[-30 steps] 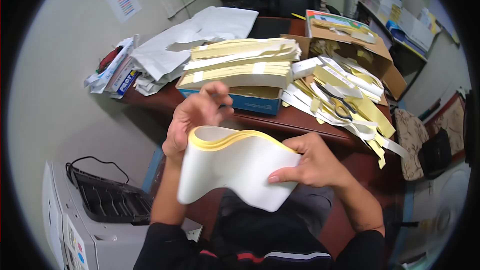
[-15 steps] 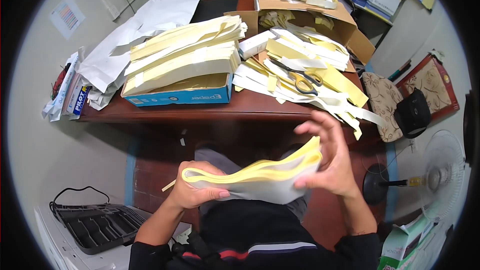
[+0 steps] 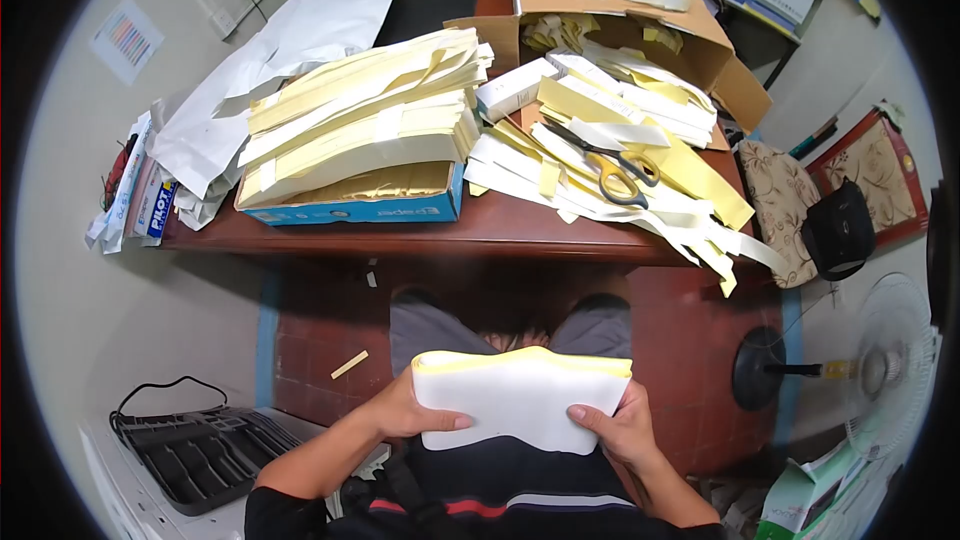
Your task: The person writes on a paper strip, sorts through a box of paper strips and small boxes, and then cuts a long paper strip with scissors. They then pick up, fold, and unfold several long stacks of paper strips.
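A folded stack of white and yellow paper (image 3: 520,400) is held above the lap, its white face toward the camera and its yellow edges along the top. My left hand (image 3: 405,408) grips its left end, the thumb lying on the white face. At the right end my right hand (image 3: 625,425) pinches it the same way, fingers behind. On the desk, paper strips are piled in a blue box (image 3: 360,208). Scissors with yellow and black handles (image 3: 615,178) lie on loose strips (image 3: 560,175) to its right.
Behind the strips, an open cardboard box (image 3: 690,40) lies on the brown desk (image 3: 400,238). Large white paper (image 3: 290,50) covers the desk's left. A fan (image 3: 885,370) and a patterned chair (image 3: 780,210) stand right; a black tray (image 3: 215,450) is lower left.
My right hand has closed on the stack's right end, where its fingers were spread before. The stack has turned its white face up toward the camera and its folds are pressed flatter.
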Tool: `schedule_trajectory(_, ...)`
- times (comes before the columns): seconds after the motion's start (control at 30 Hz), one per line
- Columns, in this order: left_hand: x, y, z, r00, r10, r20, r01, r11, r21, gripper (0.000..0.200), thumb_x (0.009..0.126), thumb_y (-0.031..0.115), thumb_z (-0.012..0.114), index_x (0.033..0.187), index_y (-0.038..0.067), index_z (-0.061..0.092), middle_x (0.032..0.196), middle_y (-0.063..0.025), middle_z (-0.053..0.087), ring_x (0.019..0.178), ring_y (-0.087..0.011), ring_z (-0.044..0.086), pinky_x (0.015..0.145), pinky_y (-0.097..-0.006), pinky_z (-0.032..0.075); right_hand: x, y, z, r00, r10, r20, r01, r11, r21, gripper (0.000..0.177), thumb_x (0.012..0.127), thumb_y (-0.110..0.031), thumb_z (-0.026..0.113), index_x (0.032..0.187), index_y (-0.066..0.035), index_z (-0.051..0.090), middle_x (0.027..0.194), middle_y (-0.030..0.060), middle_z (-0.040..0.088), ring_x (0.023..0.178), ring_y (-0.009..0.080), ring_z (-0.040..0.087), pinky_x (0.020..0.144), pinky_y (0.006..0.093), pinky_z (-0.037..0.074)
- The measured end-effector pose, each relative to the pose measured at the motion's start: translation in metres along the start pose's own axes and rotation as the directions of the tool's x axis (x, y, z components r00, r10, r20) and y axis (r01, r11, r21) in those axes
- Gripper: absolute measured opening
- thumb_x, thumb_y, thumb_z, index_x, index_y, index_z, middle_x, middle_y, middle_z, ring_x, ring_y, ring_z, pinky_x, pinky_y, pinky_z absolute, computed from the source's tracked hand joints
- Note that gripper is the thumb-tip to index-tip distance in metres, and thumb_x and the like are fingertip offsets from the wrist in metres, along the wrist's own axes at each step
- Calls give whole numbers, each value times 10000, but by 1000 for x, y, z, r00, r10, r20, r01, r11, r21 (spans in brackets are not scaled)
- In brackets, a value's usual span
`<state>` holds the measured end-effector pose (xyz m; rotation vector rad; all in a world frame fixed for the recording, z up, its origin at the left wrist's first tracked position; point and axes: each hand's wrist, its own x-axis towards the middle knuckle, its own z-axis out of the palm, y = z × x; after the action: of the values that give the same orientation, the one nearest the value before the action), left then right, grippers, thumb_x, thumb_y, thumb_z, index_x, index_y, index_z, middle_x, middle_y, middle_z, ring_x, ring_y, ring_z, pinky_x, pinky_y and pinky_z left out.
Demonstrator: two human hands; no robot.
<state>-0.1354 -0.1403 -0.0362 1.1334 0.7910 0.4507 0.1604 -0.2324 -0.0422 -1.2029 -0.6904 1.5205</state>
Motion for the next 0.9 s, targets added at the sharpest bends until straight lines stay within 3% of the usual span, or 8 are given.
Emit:
schedule_trajectory(0.17, 0, 8, -24, 978, -9, 209, 18, 999, -43, 578, 741, 24, 872, 1267, -85, 659, 1227, -188, 726, 1175, -292, 683, 1008, -416, 526, 19, -15, -13, 977, 37, 209, -31, 999, -33, 450, 824, -7, 816, 1240, 34, 651, 1133, 129, 742, 1010, 193, 717, 911, 337, 566)
schedule_trajectory(0.3, 61, -21, -31, 820, 287, 495, 61, 816, -574, 580, 717, -22, 865, 1252, -95, 653, 1205, -203, 722, 1114, -295, 705, 971, -428, 545, 71, 18, -6, 772, -229, 593, -265, 732, 628, 577, 751, -13, 857, 1267, 62, 611, 1120, 157, 730, 1011, 227, 714, 911, 346, 555)
schedule_trajectory(0.43, 94, -21, -13, 625, 465, 627, 6, 800, -600, 212, 701, 60, 885, 751, 8, 686, 642, -114, 655, 550, -260, 601, 581, -381, 439, 92, 36, 28, 483, -512, 710, -448, 553, 703, 647, 634, 46, 872, 1221, 129, 612, 1094, 187, 720, 973, 258, 707, 861, 356, 538)
schedule_trajectory(0.53, 46, 12, -29, 940, 208, 271, -112, 937, -331, 397, 686, 32, 883, 1024, -78, 705, 925, -142, 746, 887, -260, 715, 804, -355, 536, 78, -13, -10, 716, -289, 635, -64, 879, 472, 539, 599, 73, 847, 1109, 145, 686, 1050, 207, 747, 934, 253, 724, 854, 339, 548)
schedule_trajectory(0.63, 24, 41, -33, 978, 57, 200, -91, 982, 167, 664, 706, 47, 897, 1291, -86, 611, 1183, -175, 721, 1121, -251, 684, 977, -352, 519, 64, -26, -29, 894, -106, 436, 121, 993, -7, 353, 739, 21, 844, 1073, 64, 741, 989, 138, 775, 841, 172, 730, 748, 280, 551)
schedule_trajectory(0.77, 23, 43, -11, 940, 219, -262, -71, 876, 478, 976, 628, 158, 977, 1454, -47, 500, 1445, -186, 590, 1261, -320, 624, 1085, -379, 471, 48, -85, 0, 877, -189, 441, 419, 749, -513, 228, 836, -43, 801, 1051, -1, 737, 833, 123, 747, 649, 172, 718, 590, 335, 529)
schedule_trajectory(0.87, 20, 79, 19, 814, 579, -51, -167, 317, 934, 1117, 559, 205, 997, 1503, -17, 443, 1501, -217, 519, 1292, -384, 597, 1110, -407, 455, 41, -95, 25, 762, -323, 561, 643, 481, -597, 287, 798, -50, 789, 1063, -16, 684, 821, 178, 721, 675, 346, 704, 607, 413, 549)
schedule_trajectory(0.9, 24, 81, 36, 782, 623, -18, -206, 286, 936, 974, 575, 271, 973, 1408, 10, 540, 1204, -204, 703, 1175, -376, 652, 991, -422, 529, 36, -93, 29, 725, -323, 609, 688, 397, -608, 316, 783, -57, 789, 1072, -20, 665, 823, 188, 717, 693, 387, 693, 617, 434, 554)
